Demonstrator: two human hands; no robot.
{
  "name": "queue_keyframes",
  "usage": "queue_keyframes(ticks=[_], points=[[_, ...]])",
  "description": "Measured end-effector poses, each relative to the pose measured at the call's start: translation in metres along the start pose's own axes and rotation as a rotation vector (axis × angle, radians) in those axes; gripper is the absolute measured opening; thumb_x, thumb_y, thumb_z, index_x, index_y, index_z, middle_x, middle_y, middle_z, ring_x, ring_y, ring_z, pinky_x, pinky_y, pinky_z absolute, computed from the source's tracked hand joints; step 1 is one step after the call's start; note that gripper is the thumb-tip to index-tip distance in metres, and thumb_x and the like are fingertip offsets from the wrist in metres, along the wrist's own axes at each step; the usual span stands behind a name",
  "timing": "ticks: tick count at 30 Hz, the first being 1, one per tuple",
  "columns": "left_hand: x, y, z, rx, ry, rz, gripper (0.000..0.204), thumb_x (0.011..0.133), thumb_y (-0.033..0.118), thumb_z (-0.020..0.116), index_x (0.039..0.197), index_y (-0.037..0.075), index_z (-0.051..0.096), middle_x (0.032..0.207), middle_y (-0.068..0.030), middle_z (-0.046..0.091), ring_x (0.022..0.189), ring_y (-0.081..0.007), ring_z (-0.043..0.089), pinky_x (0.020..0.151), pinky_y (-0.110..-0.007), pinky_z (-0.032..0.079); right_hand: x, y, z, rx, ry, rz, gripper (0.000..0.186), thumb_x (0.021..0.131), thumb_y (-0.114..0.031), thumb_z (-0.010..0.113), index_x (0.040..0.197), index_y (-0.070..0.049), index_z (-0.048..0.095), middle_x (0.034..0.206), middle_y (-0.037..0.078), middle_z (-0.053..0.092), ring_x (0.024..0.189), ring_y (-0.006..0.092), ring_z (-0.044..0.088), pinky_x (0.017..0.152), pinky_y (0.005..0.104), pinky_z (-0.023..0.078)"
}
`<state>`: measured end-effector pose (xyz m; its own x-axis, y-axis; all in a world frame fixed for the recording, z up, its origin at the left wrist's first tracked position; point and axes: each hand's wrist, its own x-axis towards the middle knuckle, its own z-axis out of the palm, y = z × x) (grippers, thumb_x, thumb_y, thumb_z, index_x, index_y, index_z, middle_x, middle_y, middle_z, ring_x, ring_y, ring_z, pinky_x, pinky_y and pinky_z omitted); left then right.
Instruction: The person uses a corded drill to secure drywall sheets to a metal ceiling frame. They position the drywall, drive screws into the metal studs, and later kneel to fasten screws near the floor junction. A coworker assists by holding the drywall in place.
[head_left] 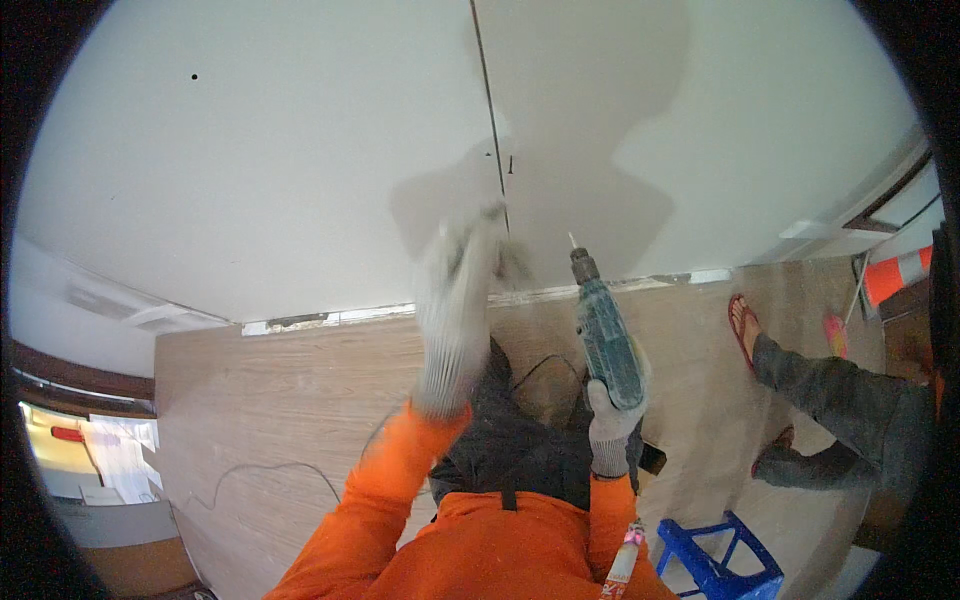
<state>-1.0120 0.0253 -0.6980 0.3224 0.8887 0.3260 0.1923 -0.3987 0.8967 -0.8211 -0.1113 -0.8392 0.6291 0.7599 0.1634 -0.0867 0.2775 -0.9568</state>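
Note:
My right hand, in a pale knit glove, is wrapped round the grip of a teal power drill. The drill's thin bit points up at the white wall panel, apart from it as far as I can see. My left hand, gloved too, is raised close to the dark seam between two panels. Motion smears its fingers, so I cannot make out whether they hold anything. Just above, a dark screw sticks out beside the seam, with a small dark spot across from it.
Another person's leg and sandalled foot are on the wood-look floor at right. A blue plastic stool stands at lower right, an orange-and-white cone at far right. A dark cord trails across the floor.

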Motion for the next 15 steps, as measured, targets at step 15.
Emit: queue_keyframes(ticks=[15], points=[[0.148,-0.04,0.019,-0.242,0.093,-0.361,0.039,0.104,0.036,0.068,0.114,-0.001,0.076,0.095,-0.0099,0.077,0.083,-0.0171,0.075,0.073,-0.033,0.062,0.019,-0.021,0.037,-0.146,-0.077,-0.242,0.095,0.078,-0.032,0.095,0.154,0.001,0.047,0.148,0.015,0.058,0.136,0.0268,0.057,0.115,0.0403,0.046]])
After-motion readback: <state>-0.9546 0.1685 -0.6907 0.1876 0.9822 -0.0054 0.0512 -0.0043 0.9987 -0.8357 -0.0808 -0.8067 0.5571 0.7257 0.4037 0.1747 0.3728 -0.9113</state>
